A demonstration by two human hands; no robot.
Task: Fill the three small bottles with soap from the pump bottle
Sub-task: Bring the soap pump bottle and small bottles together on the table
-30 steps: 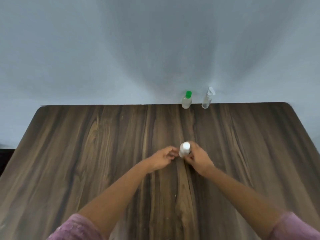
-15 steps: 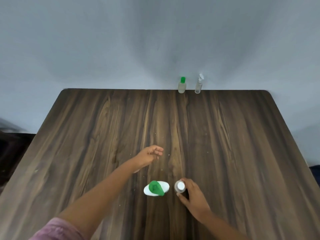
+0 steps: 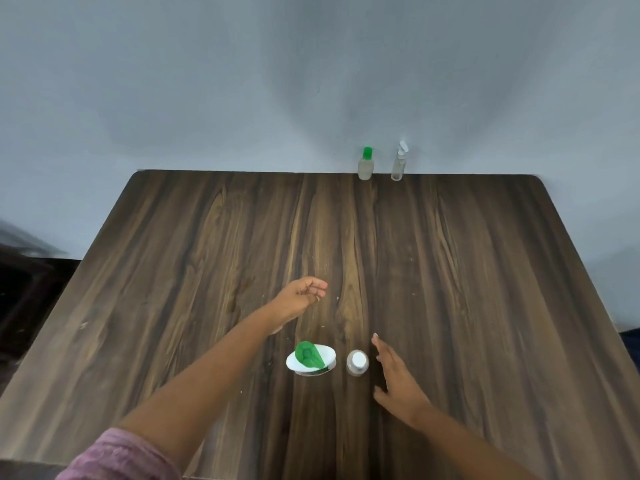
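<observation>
A white pump bottle with a green pump head [image 3: 311, 359] stands near the table's front, seen from above. Right beside it stands a small clear bottle with a white cap [image 3: 357, 362]. My right hand [image 3: 394, 379] hovers just right of that small bottle with fingers straight, apart from it. My left hand [image 3: 302, 296] hangs above the table behind the pump bottle, fingers loosely curled and holding nothing. Two more small bottles stand at the far edge by the wall: one with a green cap [image 3: 366, 164] and one clear spray bottle [image 3: 398, 162].
The dark wooden table [image 3: 173, 289] reaches the grey wall at its far edge. A dark piece of furniture [image 3: 24, 282] sits beyond the table's left side.
My right hand has let go of the white-capped bottle and opened beside it. A second ago both hands held that bottle mid-table; the view has since pulled back.
</observation>
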